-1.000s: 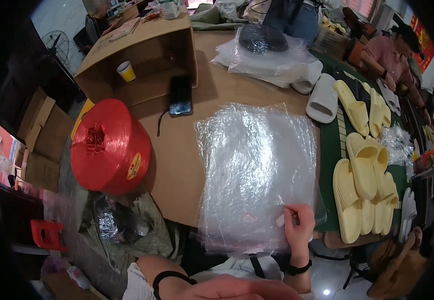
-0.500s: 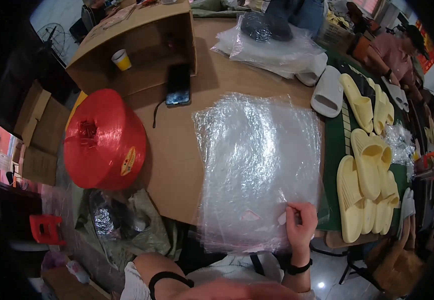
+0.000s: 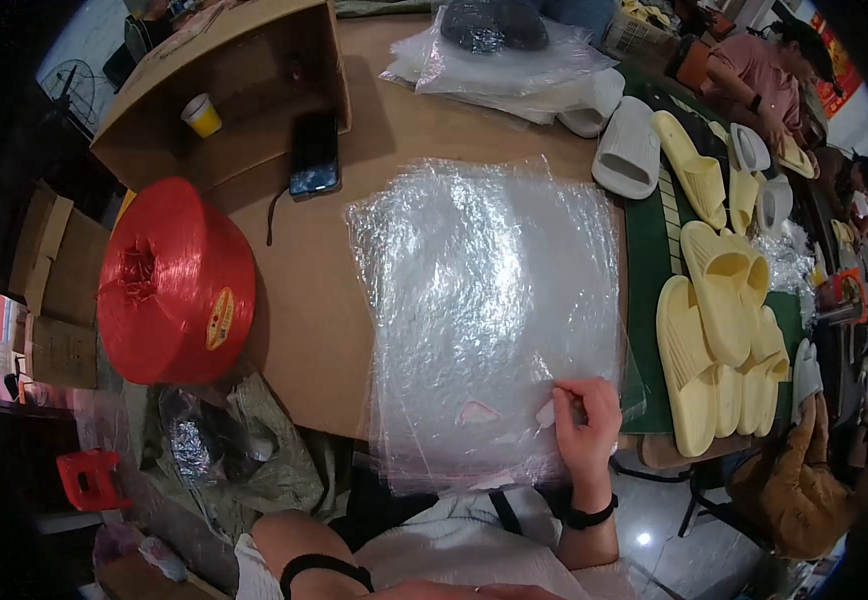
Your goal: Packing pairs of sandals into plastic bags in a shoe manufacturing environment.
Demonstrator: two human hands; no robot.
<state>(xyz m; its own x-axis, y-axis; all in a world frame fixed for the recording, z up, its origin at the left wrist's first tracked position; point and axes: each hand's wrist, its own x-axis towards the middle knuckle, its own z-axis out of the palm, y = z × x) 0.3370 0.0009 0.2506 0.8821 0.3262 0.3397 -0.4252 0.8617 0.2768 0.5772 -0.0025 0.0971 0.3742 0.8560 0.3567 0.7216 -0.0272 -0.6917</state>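
Counter (image 3: 304, 330) carries the stack of clear plastic bags (image 3: 484, 290), flat before me; I judge them laid out, their edges not yet even. Beyond, at left, stands an open cardboard box (image 3: 254, 80). My right hand (image 3: 591, 425) rests at the stack's near right corner, fingers (image 3: 576, 386) curled; whether they pinch a bag, I cannot tell. My left hand (image 3: 504, 593) is almost cut off, its grip unclear. Inside the box is one paper cup (image 3: 202, 116).
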